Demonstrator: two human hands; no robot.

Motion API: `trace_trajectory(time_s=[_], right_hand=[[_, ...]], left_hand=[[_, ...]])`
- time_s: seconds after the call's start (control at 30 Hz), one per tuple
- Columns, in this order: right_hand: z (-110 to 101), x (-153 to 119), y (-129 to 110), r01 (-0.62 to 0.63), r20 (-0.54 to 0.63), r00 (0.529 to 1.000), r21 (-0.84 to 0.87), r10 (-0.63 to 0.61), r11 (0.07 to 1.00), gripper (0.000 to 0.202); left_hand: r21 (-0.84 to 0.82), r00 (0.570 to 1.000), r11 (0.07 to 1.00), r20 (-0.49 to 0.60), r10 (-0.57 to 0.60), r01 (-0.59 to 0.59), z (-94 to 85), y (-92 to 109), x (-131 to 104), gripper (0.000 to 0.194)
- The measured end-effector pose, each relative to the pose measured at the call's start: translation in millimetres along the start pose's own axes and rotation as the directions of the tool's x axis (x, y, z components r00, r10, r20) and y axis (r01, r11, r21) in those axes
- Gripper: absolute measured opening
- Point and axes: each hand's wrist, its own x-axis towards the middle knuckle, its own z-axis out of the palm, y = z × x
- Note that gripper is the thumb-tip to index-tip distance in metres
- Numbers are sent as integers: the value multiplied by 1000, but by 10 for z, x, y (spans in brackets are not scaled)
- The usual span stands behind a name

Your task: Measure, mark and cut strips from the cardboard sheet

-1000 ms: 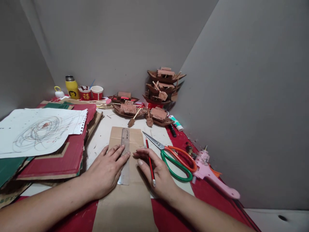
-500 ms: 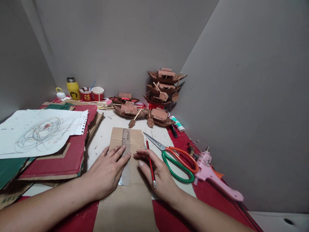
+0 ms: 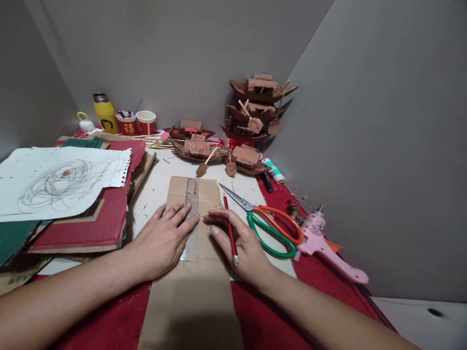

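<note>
A clear ruler (image 3: 192,199) lies lengthwise on a long strip of brown cardboard (image 3: 193,296). My left hand (image 3: 164,239) rests flat with fingers spread, its fingertips on the ruler and the cardboard. Beside the ruler's right side, my right hand (image 3: 239,243) holds a red and black pencil (image 3: 231,228) between its fingers, tip pointing away from me. The fingertips of that hand are near the cardboard. Scissors (image 3: 270,223) with orange and green handles lie just right of the pencil, blades pointing up and left.
Painted cardboard sheets (image 3: 116,218) under a scribbled paper (image 3: 62,180) are stacked at left. Model boats (image 3: 248,155) stand at the back, near paper cups (image 3: 146,122) and a yellow bottle (image 3: 105,114). A pink glue gun (image 3: 332,255) lies at right, below a glue stick (image 3: 273,171).
The view has tilted down slightly, so most things appear higher in the picture. Both hands, the ruler and the pencil keep nearly the same places on the cardboard.
</note>
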Motion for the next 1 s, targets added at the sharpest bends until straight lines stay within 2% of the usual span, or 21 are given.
trace_trajectory(time_s=[0.4,0.63,0.77,0.87,1.0], right_hand=[[5,-4,18,-7,3,1000,3,7,1000,20],[13,-3,11,-8,-2,1000,9,8,1000,19],[7,-4,13,-1,-4,1000,-6,1,1000,19],[4,-7,13,17,-9,1000,-20,-17,1000,18],[-1,-28,-2,97,-67,993,-38,-100,995,19]], left_hand=[[-27,1000,1000,-17,-3,2,12,-4,5,52],[7,1000,1000,19,-1,1,-11,7,-1,53],[2,1000,1000,-7,-6,6,6,6,2,52],[4,1000,1000,-30,-2,2,29,4,7,52],[31,1000,1000,-22,4,-3,43,8,12,52]])
